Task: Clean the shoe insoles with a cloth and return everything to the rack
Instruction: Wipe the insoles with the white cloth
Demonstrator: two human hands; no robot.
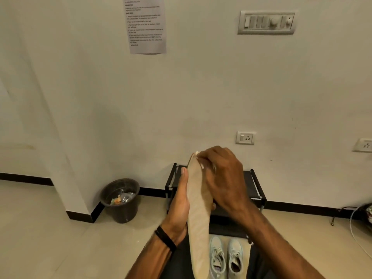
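Two hands: left hand (179,200) and right hand (223,178). One insole (198,216). Two shoes (226,256). One rack (252,186). One bin (120,200). One paper (145,25) on the wall. Two sockets (245,137).

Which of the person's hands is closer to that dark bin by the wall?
Left. The left hand holds the insole on its bin side, just right of the bin. The right hand grips the insole's far side, farther from the bin.

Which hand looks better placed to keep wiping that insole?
Probably the right hand: it sits on the upper part of the insole, apparently pressing a cloth, while the left hand supports it.
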